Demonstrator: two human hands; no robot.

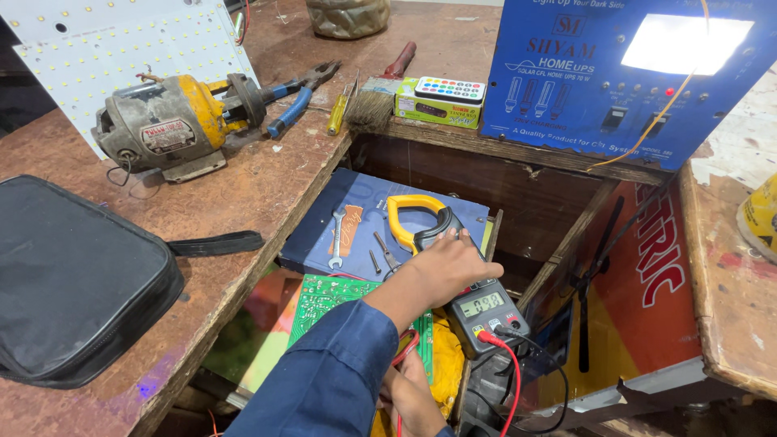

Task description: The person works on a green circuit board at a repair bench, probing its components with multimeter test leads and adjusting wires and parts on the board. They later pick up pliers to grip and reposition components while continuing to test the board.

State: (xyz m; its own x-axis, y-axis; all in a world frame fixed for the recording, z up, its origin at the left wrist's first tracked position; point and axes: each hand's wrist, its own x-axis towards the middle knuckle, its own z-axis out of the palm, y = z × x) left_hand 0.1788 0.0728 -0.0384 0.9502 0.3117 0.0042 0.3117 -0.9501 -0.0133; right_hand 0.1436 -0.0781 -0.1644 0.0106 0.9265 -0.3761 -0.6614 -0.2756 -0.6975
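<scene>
The clamp meter [457, 271] lies in the well below the bench [267, 186], its long axis running from the yellow jaw at upper left to the display and leads at lower right. The left hand [449, 267] closes over its grey body; the right hand [413, 396], nearer the person, is half-hidden by red wires [405, 352], grip unclear.

We find bare blue panel [324, 235] left of the clamp meter [453, 271]. A spanner [337, 239] and screws [375, 260] clutter it; the bench edge [279, 218] crowds the left.
</scene>
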